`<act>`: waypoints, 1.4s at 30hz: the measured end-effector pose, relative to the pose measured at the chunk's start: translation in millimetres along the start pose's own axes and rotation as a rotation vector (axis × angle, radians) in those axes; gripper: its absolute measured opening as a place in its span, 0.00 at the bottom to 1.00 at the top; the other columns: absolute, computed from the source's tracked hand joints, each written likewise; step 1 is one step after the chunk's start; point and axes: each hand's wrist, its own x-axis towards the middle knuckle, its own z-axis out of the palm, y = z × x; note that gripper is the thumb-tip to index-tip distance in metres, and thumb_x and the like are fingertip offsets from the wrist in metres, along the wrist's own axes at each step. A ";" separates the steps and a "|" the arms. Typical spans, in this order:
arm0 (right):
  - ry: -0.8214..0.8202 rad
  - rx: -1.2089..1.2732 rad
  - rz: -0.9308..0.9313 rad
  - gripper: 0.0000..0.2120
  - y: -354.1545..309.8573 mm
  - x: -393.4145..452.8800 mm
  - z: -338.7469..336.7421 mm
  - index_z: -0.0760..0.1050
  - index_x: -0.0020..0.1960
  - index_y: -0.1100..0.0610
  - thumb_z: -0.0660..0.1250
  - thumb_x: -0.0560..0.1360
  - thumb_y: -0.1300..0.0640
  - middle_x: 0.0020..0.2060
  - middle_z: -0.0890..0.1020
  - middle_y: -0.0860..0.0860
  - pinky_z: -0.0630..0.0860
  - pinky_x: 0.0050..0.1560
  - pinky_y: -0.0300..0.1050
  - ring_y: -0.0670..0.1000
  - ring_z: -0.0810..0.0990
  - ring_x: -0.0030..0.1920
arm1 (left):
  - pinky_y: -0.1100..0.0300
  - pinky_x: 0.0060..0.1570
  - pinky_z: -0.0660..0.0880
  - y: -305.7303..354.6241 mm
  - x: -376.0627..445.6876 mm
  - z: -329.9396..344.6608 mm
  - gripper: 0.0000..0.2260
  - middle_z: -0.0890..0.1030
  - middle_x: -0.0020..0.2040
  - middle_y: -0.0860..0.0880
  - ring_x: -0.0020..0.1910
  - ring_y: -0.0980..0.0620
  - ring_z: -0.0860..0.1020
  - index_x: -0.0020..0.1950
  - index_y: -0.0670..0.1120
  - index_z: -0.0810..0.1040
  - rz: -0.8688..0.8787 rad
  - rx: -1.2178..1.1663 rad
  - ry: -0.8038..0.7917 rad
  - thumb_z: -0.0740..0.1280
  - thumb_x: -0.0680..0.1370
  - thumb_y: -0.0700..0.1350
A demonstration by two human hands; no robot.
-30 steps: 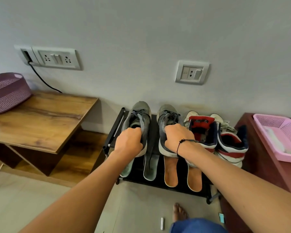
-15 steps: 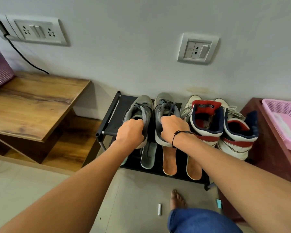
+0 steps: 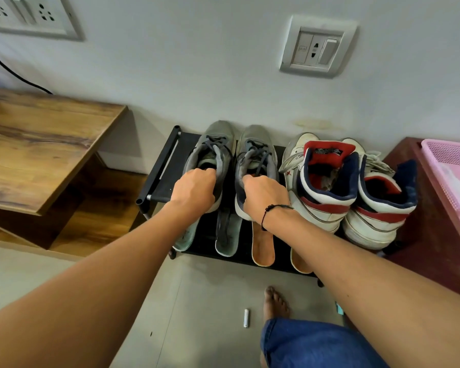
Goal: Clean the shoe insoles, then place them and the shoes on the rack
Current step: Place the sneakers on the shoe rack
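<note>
Setting: grey wall behind low black rack, tiled floor below.
Left hand: fingers curled over the collar of the left grey shoe, gripping it; heel end apparently just above the rack.
Right hand: fingers curled into the collar of the right grey shoe, gripping it; beaded wrist band just behind.
Grey shoes: side by side near the rack's left end, toes toward the wall, not clearly settled.
Insoles: two grey insoles and two tan insoles flat along the rack's front edge, ends under the grey shoes and hands.
White high-tops: standing at the rack's right end, touching the right grey shoe or just beside it; cannot tell which.
Risk, insoles: likely pinned, creased or nudged off the front edge if heels come down on them.
Risk, crowding: right grey shoe possibly shoving the high-tops sideways if pushed further right.
Risk, laces: loose dark laces near the right fingers, liable to snag on release.
Risk, underfoot: small battery on the floor in front of the rack, beside a bare foot; slip hazard.
</note>
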 end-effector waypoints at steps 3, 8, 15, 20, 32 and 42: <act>0.001 0.021 0.012 0.11 1.6 -2.9 -0.7 0.69 0.58 0.60 0.60 0.77 0.58 0.52 0.79 0.57 0.69 0.39 0.48 0.59 0.76 0.55 | 0.53 0.39 0.67 1.9 -0.6 -0.6 0.08 0.77 0.51 0.39 0.51 0.37 0.76 0.55 0.39 0.71 0.011 0.013 -0.014 0.62 0.77 0.39; 0.005 0.017 0.020 0.11 0.8 -6.6 -1.6 0.68 0.59 0.60 0.59 0.77 0.59 0.52 0.79 0.57 0.69 0.40 0.48 0.59 0.76 0.55 | 0.53 0.39 0.67 0.1 -2.0 -1.6 0.08 0.77 0.52 0.39 0.51 0.37 0.76 0.56 0.39 0.71 0.006 -0.008 -0.034 0.61 0.78 0.39; 0.005 0.012 0.029 0.11 -0.8 -6.5 -1.5 0.69 0.59 0.60 0.60 0.77 0.59 0.53 0.78 0.57 0.69 0.40 0.48 0.59 0.76 0.55 | 0.54 0.38 0.67 -14.3 3.6 -2.2 0.06 0.76 0.47 0.39 0.46 0.37 0.76 0.53 0.40 0.72 0.066 -0.060 -0.045 0.62 0.77 0.39; -0.044 0.033 0.046 0.12 -0.6 -1.9 -0.9 0.68 0.58 0.62 0.61 0.77 0.59 0.55 0.77 0.58 0.72 0.45 0.50 0.59 0.74 0.59 | 0.52 0.44 0.69 -19.3 8.7 0.8 0.08 0.77 0.52 0.40 0.52 0.40 0.74 0.54 0.39 0.72 0.052 -0.115 -0.086 0.63 0.77 0.40; 0.000 0.007 0.059 0.17 -33.3 -72.7 -39.6 0.66 0.63 0.60 0.61 0.76 0.58 0.62 0.69 0.58 0.71 0.53 0.52 0.59 0.66 0.64 | 0.56 0.62 0.64 -4.5 -91.8 -31.0 0.19 0.72 0.66 0.39 0.66 0.43 0.68 0.68 0.39 0.71 0.090 -0.336 0.001 0.64 0.76 0.39; -0.080 0.030 0.163 0.15 -59.7 -195.2 -33.3 0.69 0.60 0.60 0.61 0.74 0.60 0.60 0.72 0.59 0.70 0.56 0.53 0.61 0.71 0.61 | 0.59 0.60 0.63 5.8 -217.9 -39.4 0.20 0.73 0.65 0.39 0.65 0.43 0.70 0.68 0.40 0.71 0.125 -0.447 -0.041 0.63 0.76 0.37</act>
